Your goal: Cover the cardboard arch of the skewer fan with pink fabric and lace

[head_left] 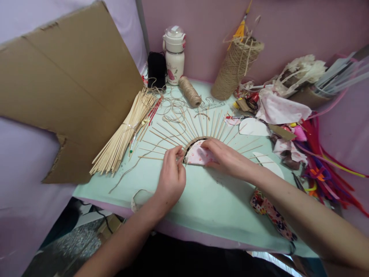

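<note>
Home craft desk – twine, skewers

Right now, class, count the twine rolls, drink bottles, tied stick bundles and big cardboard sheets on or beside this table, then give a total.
Twine rolls: 2
Drink bottles: 1
Tied stick bundles: 1
Big cardboard sheets: 1
Total: 5

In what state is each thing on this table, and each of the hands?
Bottle: upright, lid closed.
Small twine spool: lying on side.
Large twine cone: standing, tilted.
Stick bundle: tied, lying flat.
Half-disc: lying flat.
Left hand: pinching half-disc's edge.
Right hand: flat on half-disc.
</note>
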### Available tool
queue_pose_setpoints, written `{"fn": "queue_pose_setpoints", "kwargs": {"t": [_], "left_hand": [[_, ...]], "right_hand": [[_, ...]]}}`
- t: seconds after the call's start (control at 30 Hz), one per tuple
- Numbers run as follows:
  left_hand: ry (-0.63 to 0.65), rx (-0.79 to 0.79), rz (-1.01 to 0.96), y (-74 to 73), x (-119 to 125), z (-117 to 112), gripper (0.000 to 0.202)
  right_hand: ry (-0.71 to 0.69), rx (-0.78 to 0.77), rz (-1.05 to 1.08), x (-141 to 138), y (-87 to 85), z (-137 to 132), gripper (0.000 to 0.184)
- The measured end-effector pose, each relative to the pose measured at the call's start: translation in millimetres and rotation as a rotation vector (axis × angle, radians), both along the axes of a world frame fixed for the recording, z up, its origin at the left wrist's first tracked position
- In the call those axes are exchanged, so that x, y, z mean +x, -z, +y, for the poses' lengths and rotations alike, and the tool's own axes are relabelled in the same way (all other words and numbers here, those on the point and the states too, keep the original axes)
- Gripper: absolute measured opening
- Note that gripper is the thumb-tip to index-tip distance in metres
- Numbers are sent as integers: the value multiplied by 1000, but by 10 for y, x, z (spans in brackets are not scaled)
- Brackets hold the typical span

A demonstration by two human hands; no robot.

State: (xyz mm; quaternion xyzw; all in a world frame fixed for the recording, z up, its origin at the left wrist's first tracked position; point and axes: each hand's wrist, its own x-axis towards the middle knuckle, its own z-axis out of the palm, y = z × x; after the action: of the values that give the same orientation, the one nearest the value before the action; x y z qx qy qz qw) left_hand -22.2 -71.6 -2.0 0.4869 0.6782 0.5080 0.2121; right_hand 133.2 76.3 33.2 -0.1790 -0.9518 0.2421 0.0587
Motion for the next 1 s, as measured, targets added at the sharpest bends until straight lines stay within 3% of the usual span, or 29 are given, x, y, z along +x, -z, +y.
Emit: {"fn": "queue_pose_setpoints", "kwargs": {"t": [0.1, 0.23, 0.3, 0.43, 0.53, 0.7, 1.0], "left_hand": [[30, -32, -60, 21, 40, -56, 41], [-123, 34, -45, -77, -48, -150, 37], [-150, -18, 53, -135, -114, -207, 33], [-20, -194, 345, -143, -158, -257, 15], [25, -247, 482, -86, -112, -211, 15], [47, -266, 595, -29, -20, -99, 13], [17, -243, 581, 34, 94, -77, 19]], "right_hand": [[-3, 1, 8, 5, 5, -3, 37], [-3, -3, 35, 98, -49, 20, 41], [36, 33, 14, 214, -83, 64, 42], [168, 135, -166, 528, -106, 177, 56], [245, 158, -268, 695, -81, 216, 74], [253, 115, -338, 708, 2, 202, 91], [209, 207, -277, 566, 23, 97, 68]]}}
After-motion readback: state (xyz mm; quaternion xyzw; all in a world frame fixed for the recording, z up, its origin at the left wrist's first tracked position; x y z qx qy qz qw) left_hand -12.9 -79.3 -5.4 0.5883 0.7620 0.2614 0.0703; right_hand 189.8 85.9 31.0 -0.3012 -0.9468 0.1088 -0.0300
